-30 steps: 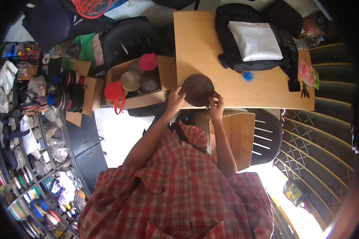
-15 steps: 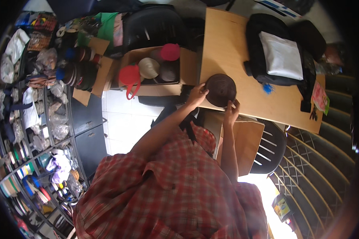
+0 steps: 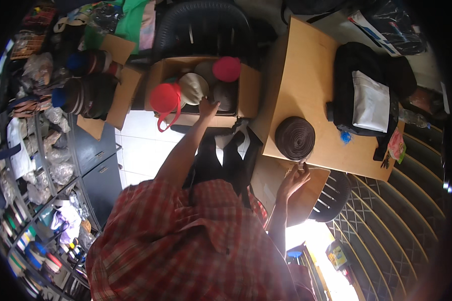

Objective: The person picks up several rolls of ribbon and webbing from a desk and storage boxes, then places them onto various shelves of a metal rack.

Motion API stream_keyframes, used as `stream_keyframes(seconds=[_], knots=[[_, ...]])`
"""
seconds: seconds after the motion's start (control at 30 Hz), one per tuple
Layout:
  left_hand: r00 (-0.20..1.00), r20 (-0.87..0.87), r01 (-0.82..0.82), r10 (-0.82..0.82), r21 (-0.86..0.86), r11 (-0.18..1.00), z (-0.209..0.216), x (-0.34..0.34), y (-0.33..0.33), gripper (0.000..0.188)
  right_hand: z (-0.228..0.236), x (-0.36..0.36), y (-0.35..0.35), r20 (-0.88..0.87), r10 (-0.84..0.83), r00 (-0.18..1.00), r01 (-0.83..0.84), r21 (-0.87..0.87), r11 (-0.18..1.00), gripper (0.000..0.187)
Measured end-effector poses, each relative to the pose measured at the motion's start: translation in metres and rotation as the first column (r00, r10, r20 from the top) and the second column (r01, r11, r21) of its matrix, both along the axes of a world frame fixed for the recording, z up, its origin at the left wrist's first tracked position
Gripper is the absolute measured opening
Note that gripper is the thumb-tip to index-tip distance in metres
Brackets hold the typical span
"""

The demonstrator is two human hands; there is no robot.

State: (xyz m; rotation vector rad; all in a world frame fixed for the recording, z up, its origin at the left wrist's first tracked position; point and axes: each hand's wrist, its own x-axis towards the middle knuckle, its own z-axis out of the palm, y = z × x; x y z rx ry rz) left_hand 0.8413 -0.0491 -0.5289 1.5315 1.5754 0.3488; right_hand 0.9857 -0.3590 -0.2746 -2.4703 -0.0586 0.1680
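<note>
A wound roll of dark brown strap (image 3: 295, 138) lies flat on the near left corner of the wooden table. Just below its near edge is my right hand (image 3: 294, 180), fingers bent and apart, fingertips at or close to the roll's rim. My left hand (image 3: 208, 107) reaches over the near side of a cardboard box (image 3: 248, 95), its fingers parted. They meet the gap between a cream roll (image 3: 193, 88) and a dark grey roll (image 3: 224, 96); whether they press on either is unclear. Also in the box are a red roll (image 3: 164, 97) with a hanging loop and a pink roll (image 3: 227, 69).
A black bag (image 3: 344, 80) with a silver packet (image 3: 370, 103) rests on the table (image 3: 306, 65). Black chairs (image 3: 203, 30) stand behind the box and under the table's near side. Crowded shelves (image 3: 45, 165) line the left; another open carton (image 3: 306, 193) sits below the table.
Both hands held the brown roll before; it now lies on the table. My left hand has moved left to the box, while my right hand has dropped slightly toward me.
</note>
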Motion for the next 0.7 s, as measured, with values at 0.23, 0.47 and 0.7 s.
stream_keyframes(seconds=[0.23,0.47,0.7], knots=[[0.964,-0.157,0.18,-0.216,-0.213,0.96,0.01,0.029,0.023,0.065,-0.001,-0.066,0.025,-0.029,-0.02,0.999,0.02,-0.006,1.0,0.032],[0.936,-0.11,0.317,-0.333,-0.139,0.938,0.04,-0.005,0.036,0.061,-0.003,-0.09,0.071,-0.184,0.061,0.981,-0.017,0.232,0.973,0.027],[0.69,0.722,0.389,-0.059,-0.3,0.871,0.176,-0.064,0.086,0.043,-0.008,-0.07,0.149,-0.203,0.339,0.918,-0.225,0.437,0.871,0.032]])
